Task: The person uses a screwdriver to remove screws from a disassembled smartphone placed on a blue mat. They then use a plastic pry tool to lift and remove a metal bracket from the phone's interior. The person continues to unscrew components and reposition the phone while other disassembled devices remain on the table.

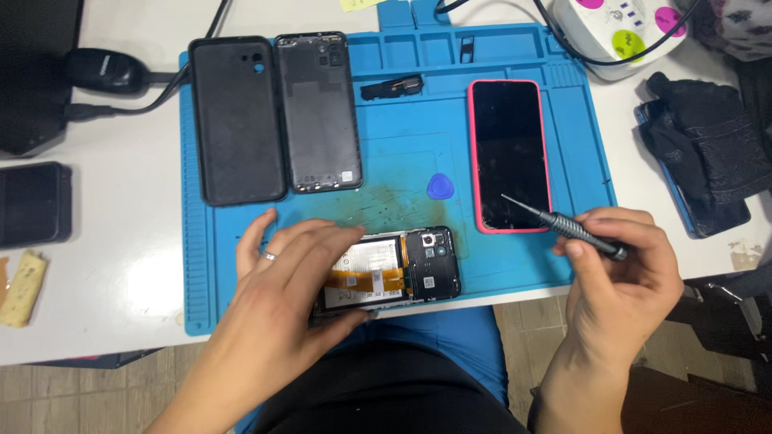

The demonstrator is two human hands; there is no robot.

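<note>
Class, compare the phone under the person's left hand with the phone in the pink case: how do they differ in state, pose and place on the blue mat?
The opened phone has its back off, showing battery and boards; the pink-cased phone is closed, dark screen up. The opened phone lies crosswise at the mat's near edge, the pink-cased phone lengthwise farther back. The left hand presses the opened phone; nothing touches the pink-cased phone. Both rest flat on the mat.

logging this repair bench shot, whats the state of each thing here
opened phone: back off, battery and board exposed, flat on the blue mat
left hand: pressing on the opened phone
right hand: gripping the screwdriver
screwdriver: held off the mat, tip pointing up-left
back cover: detached, inner side up
black case: removed, lying empty
pink-cased phone: screen dark
blue pick: lying loose
</note>
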